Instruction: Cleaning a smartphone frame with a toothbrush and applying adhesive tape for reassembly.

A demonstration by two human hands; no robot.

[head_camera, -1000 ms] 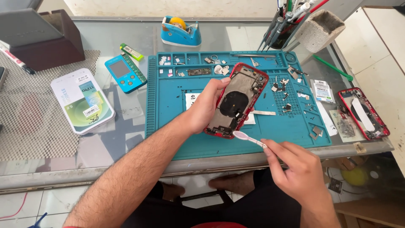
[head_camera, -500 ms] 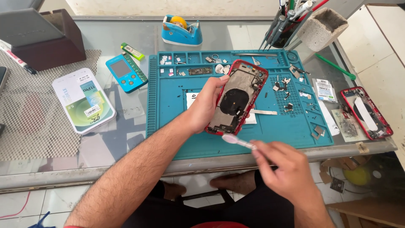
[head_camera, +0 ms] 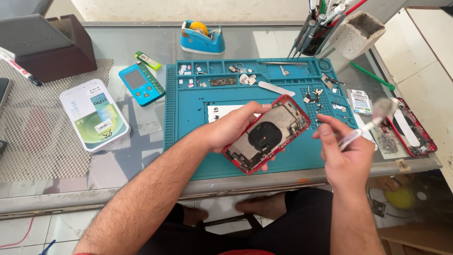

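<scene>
1. Centrally in the head view, the left hand (head_camera: 233, 127) grips a red phone housing (head_camera: 267, 134) by its left edge, thumb on top and fingers curled beneath. The opened shell is tilted, its inside facing up, with a dark round coil at its middle.
2. To the right of centre, the right hand (head_camera: 347, 151) is closed in a pinch on a thin white brush (head_camera: 370, 123). The brush's blurred head points toward the upper right, well apart from the housing.
3. Both hands hover over a blue repair mat (head_camera: 188, 123), which fills the middle of the frame on a glass table (head_camera: 141, 156). Small screws and parts sit in the compartments along the mat's top edge.
4. At the right edge lies a second red phone frame (head_camera: 415, 130), flat on the table.
5. At the upper left of the mat sits a small blue tester device (head_camera: 139, 84); farther left lies a white box (head_camera: 94, 113) on mesh matting.
6. At the top centre stands a blue tape dispenser (head_camera: 203, 38), and at the upper right a grey tool holder (head_camera: 356, 32) with pens and tools beside it.
</scene>
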